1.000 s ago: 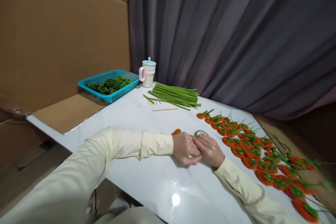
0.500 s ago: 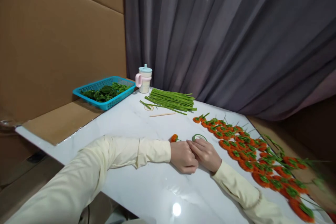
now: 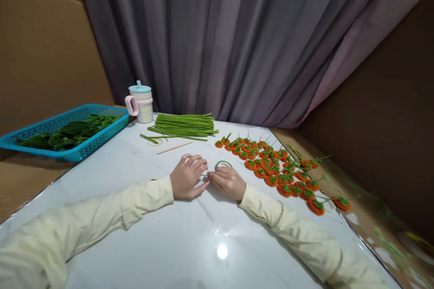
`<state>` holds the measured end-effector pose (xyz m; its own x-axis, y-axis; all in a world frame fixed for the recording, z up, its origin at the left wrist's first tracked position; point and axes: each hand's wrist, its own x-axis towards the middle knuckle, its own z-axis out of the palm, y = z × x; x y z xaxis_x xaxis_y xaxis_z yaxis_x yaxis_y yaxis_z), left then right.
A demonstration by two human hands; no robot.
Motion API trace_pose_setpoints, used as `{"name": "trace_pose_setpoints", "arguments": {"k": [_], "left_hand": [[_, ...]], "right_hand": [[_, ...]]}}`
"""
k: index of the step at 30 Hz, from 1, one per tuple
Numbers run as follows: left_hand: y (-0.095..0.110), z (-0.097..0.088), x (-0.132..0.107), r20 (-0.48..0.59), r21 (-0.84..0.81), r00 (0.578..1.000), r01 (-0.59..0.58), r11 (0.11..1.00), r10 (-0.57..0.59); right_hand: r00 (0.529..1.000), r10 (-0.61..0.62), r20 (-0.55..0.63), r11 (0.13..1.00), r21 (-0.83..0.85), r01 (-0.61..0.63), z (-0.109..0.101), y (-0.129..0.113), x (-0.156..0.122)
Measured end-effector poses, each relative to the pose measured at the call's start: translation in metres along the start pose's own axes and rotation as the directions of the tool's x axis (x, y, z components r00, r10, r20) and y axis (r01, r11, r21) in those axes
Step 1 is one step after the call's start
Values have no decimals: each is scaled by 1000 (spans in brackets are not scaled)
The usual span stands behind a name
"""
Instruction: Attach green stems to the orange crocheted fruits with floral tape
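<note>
Tape (image 3: 222, 163) lies just beyond the right hand (image 3: 228, 183), presumably for quick reach; that hand's fingertips pinch a thin piece (image 3: 204, 174), too small to identify, while the left hand (image 3: 189, 178) curves loosely nearby, fingers parted; blooms (image 3: 269, 170) sit rightward on the surface (image 3: 162, 239), likely for working room

Cannot see near side of green-rimmed roll (image 3: 222, 163); blocked by right hand (image 3: 227, 183). Cannot identify thin sliver (image 3: 204, 175) just left of roll, at right hand: too small, partly covered. Well left of roll, lose tip of blue basket (image 3: 98, 142) at picture edge. Nearer than roll, lose both sleeves (image 3: 301, 235) off-frame. Far right of roll, cannot name scraps (image 3: 385, 256): blurred.
</note>
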<state>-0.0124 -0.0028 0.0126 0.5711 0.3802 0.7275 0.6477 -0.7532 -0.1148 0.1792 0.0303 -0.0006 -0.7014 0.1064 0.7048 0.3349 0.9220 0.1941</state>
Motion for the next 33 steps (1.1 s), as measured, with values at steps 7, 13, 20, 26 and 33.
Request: {"name": "trace_pose_setpoints", "arguments": {"k": [7, 13, 20, 26, 33], "left_hand": [[-8, 12, -2, 31, 122, 999, -45, 992, 41], [-11, 13, -3, -9, 104, 998, -61, 993, 62], [-12, 12, -4, -31, 97, 997, -66, 993, 69], [-13, 9, -2, -13, 102, 997, -74, 992, 76], [-11, 9, -3, 10, 90, 998, -58, 994, 57]], "right_hand": [[996, 87, -31, 995, 47, -86, 0, 1, -1], [987, 157, -35, 981, 119, -152, 2, 1, -1], [958, 286, -20, 936, 220, -275, 2, 4, -2], [942, 336, -5, 914, 245, -324, 0, 2, -1], [964, 263, -47, 954, 161, -253, 3, 4, -4]]}}
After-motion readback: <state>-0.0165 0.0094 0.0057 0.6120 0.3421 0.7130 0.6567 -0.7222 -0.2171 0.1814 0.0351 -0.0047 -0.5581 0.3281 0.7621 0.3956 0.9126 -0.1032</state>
